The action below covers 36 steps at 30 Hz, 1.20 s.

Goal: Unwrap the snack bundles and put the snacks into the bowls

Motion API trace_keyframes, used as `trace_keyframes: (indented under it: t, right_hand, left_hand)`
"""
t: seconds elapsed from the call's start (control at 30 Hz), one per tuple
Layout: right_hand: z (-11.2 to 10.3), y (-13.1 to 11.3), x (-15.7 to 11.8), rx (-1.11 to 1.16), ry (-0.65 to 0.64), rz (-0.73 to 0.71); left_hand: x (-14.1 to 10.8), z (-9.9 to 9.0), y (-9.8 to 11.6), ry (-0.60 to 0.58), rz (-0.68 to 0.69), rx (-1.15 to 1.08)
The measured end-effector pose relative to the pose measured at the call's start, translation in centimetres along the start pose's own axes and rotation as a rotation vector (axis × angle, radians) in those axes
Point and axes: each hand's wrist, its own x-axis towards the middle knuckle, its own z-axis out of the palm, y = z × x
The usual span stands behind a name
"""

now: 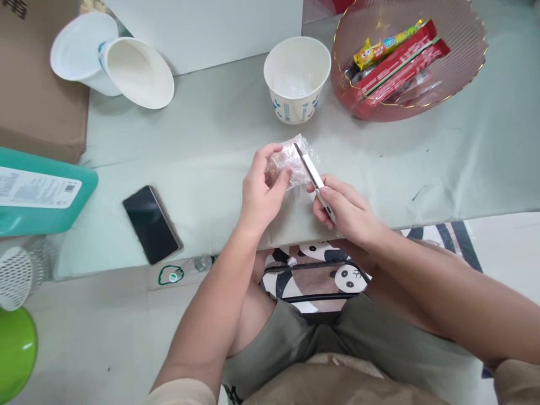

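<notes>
My left hand (pixel 267 183) grips a small packet in clear, crinkled plastic wrap (pixel 298 171), thumb on the near side and fingers curled behind it. What lies inside the wrap is hard to make out. In my right hand (pixel 343 205) is a slim white utility knife (pixel 314 171), its dark tip slanting up and left against or just over the packet. The contact between tip and wrap is too fine to tell. Just beyond the packet a white paper cup (pixel 297 79) with blue print stands upright.
A pink, gold-rimmed bowl (pixel 464 73) holds red and yellow snack packs at the back right. To the left lie a phone (pixel 152 225), a tilted paper cup (pixel 139 73), a green container (pixel 80 191) and a cardboard box (pixel 37 84). A white box (pixel 219 34) stands behind.
</notes>
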Motion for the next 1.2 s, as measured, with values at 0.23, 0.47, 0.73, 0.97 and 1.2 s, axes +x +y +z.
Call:
trace_keyframes:
  t: [0.23, 0.47, 0.73, 0.97, 1.2]
  right_hand:
    - [0.0, -0.3, 0.2, 0.025, -0.024, 0.074]
    - [0.1, -0.1, 0.0, -0.048, -0.005, 0.023]
    - [0.2, 0.8, 0.3, -0.156, -0.059, -0.035]
    - [0.1, 0.7, 0.6, -0.306, -0.096, -0.035]
    - [-0.1, 0.1, 0.5, -0.404, -0.108, -0.025]
  left_hand:
    - [-0.4, 0.2, 0.3, 0.004, 0.048, 0.093]
    - [-0.4, 0.5, -0.7, 0.073, 0.188, 0.082]
    - [0.4, 0.2, -1.3, 0.231, 0.207, -0.082]
    - [0.9, 0.0, -0.1, 0.351, -0.084, -0.386]
    - [1.6, -0.1, 0.3, 0.412, -0.194, -0.588]
